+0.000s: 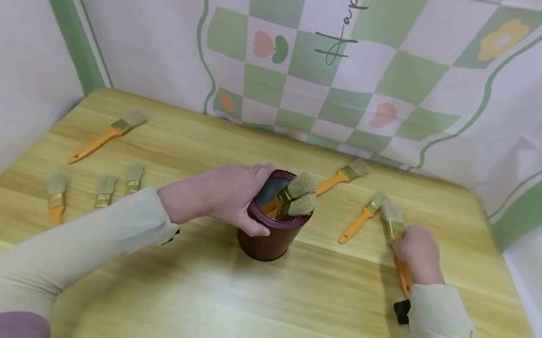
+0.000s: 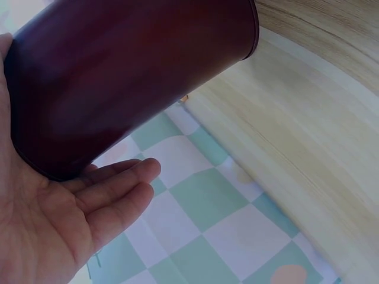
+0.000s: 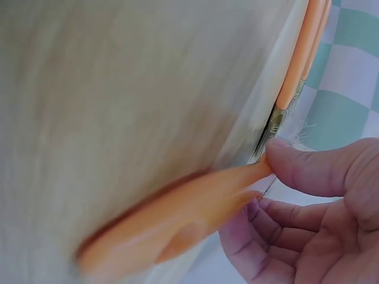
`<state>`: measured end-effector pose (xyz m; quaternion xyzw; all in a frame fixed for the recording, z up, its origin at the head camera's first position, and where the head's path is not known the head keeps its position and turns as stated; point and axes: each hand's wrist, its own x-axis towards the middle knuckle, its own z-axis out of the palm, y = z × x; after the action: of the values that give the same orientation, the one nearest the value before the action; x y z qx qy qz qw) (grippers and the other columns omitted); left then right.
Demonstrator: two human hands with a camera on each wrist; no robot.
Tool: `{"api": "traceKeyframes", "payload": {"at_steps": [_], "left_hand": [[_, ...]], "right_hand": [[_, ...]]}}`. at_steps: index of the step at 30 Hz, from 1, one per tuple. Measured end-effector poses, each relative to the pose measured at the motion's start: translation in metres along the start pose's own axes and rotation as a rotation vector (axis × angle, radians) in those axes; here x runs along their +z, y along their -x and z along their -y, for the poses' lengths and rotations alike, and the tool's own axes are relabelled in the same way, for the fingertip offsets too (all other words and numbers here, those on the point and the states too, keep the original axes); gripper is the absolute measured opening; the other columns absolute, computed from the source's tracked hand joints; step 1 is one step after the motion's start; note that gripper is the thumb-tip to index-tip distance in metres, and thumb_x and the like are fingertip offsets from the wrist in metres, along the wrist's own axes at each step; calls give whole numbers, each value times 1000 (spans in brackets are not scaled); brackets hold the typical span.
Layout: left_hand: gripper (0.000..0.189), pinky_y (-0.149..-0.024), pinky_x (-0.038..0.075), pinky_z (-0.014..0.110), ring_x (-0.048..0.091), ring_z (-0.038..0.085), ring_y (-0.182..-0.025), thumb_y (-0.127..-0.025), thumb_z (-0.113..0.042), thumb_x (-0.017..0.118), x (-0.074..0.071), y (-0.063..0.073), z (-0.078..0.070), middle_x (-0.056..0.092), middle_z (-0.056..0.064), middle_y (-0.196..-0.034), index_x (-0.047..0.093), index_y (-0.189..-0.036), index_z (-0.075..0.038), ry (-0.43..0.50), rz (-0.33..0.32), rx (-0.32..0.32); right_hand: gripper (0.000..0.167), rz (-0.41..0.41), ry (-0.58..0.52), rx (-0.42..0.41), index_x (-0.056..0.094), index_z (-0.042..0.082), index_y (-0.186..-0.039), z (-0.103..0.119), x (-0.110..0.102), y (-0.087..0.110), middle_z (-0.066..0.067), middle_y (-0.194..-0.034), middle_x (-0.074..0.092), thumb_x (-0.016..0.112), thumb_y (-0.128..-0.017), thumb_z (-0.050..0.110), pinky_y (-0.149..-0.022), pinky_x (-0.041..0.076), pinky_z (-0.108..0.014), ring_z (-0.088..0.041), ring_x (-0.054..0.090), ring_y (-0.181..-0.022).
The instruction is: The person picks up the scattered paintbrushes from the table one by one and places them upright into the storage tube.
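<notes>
My left hand (image 1: 228,193) holds a dark red cup (image 1: 266,242) by its rim, thumb at the near side and fingers at the far side. The cup stands on the table, and two paintbrushes (image 1: 302,185) lean inside it with bristles up. Toward the right, my right hand (image 1: 420,253) pinches a paintbrush (image 1: 394,217) with an orange handle; its bristles point away from me. In the right wrist view, thumb and fingers close on the orange handle (image 3: 172,222) near the table. A smaller paintbrush (image 1: 362,220) lies just left of that hand.
Another paintbrush (image 1: 342,177) lies behind the cup to the right. On the left lie a far paintbrush (image 1: 104,141) and several near my left forearm, among them one paintbrush (image 1: 56,198). A patterned cloth (image 1: 264,83) hangs behind the wooden table (image 1: 223,317).
</notes>
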<state>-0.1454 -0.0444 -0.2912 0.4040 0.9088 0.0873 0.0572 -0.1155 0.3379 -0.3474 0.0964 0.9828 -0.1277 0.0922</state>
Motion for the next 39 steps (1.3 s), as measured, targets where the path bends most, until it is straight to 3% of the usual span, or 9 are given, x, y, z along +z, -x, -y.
{"api": "traceKeyframes", "payload": {"at_steps": [10, 19, 24, 31, 36, 39], "left_hand": [[101, -85, 54, 35, 62, 21, -96, -73, -67, 66, 0, -1, -1, 57, 11, -117, 30, -139, 0, 8, -9, 8], [107, -92, 52, 37, 61, 25, -106, -73, -67, 67, -3, -5, 1, 55, 16, -127, 26, -143, 3, 18, 5, 8], [111, -94, 51, 38, 62, 27, -108, -73, -68, 66, -1, -4, 3, 54, 19, -130, 25, -145, 5, 2, 16, 2], [105, -90, 53, 36, 62, 22, -102, -72, -67, 67, -1, -2, 3, 57, 14, -123, 29, -142, 2, 9, -11, 12], [104, -89, 53, 35, 62, 22, -101, -73, -67, 67, -1, -1, 2, 57, 14, -122, 29, -141, 2, 15, -5, 17], [103, -88, 53, 35, 62, 21, -98, -73, -67, 67, -2, -1, 2, 57, 13, -119, 30, -140, 2, 23, -5, 16]], "right_hand": [[29, 4, -65, 19, 54, -6, -76, 0, -5, 4, -19, -70, 55, 53, -93, 18, -54, 42, -35, -26, 49, -60], [30, -33, -78, 10, 53, -4, -70, -14, -19, 4, -18, -66, 55, 48, -91, 17, -52, 39, -33, -26, 49, -58], [33, -62, -62, -6, 55, -10, -76, -10, -27, 4, -22, -68, 56, 48, -93, 16, -53, 42, -38, -31, 51, -60], [39, -140, -47, -5, 58, -21, -95, 3, -47, 3, -35, -83, 60, 52, -96, 18, -62, 45, -49, -44, 57, -72], [50, -112, -113, -3, 49, -21, -122, 11, -56, 6, -42, -115, 55, 47, -100, 23, -80, 48, -58, -55, 55, -101], [56, -95, -175, -7, 41, -19, -133, 16, -60, 9, -42, -126, 48, 44, -101, 27, -90, 46, -60, -56, 51, -113]]}}
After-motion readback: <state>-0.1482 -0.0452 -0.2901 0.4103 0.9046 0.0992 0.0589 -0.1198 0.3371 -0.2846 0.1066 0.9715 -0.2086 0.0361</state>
